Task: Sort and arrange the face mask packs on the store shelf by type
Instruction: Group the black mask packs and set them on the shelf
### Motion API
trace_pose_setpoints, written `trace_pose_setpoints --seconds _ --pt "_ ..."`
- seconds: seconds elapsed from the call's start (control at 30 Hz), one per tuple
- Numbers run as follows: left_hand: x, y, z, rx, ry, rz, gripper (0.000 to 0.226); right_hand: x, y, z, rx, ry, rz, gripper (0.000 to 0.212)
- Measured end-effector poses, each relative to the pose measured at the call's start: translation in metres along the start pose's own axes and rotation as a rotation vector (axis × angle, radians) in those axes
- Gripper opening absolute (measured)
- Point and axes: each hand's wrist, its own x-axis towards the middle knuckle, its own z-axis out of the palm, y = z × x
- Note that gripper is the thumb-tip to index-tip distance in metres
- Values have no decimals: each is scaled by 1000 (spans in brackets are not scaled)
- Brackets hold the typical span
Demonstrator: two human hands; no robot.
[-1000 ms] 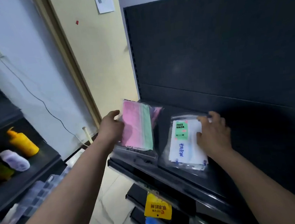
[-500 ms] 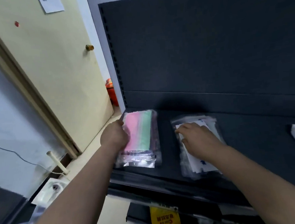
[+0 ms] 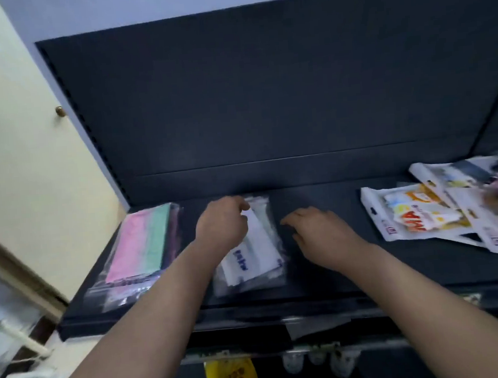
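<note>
So my left hand (image 3: 221, 224) is resting on the far end of the clear pack of white masks (image 3: 251, 249) mid-shelf (image 3: 331, 271), fingers curled at its top edge; right hand (image 3: 324, 232) hovers just beside it, open and empty; pink-and-green pack (image 3: 143, 245) lies flat to the left; printed packs (image 3: 416, 211) piled far right.

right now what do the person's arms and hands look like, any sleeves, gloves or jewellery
Both forearms are bare as far as the frame shows, with no sleeve edge in view. The left hand and right hand wear no gloves. No watch, bracelet or ring shows on either wrist or on the fingers, though motion blur could hide something small.
</note>
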Motion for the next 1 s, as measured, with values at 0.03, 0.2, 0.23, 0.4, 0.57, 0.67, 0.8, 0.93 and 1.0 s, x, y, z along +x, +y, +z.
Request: trace_pose_setpoints --seconds 0.03,0.2,0.23,0.4,0.57,0.67,0.8,0.93,1.0 --pt "-1 19 8 -9 -22 25 34 -13 15 -3 -3 5 20 44" --pt "-12 135 51 -35 -75 182 34 -90 105 -27 -18 36 167 44" --pt "-15 161 60 -40 -87 213 34 -106 125 -32 -27 41 205 45" --pt "-25 276 100 -104 -137 308 35 -188 210 -57 -66 92 375 48" --pt "-34 367 135 -169 -139 370 31 -260 278 -79 -118 144 555 47" --pt "-34 410 149 -211 -173 412 29 -294 310 -89 -134 157 650 46" --pt "-25 455 161 -260 -172 489 28 -318 344 -94 -121 197 749 42" --pt "-4 487 174 -245 -195 523 28 -317 375 -93 -132 193 787 40" --pt "13 501 180 -231 -197 549 29 -311 394 -94 -141 179 797 39"
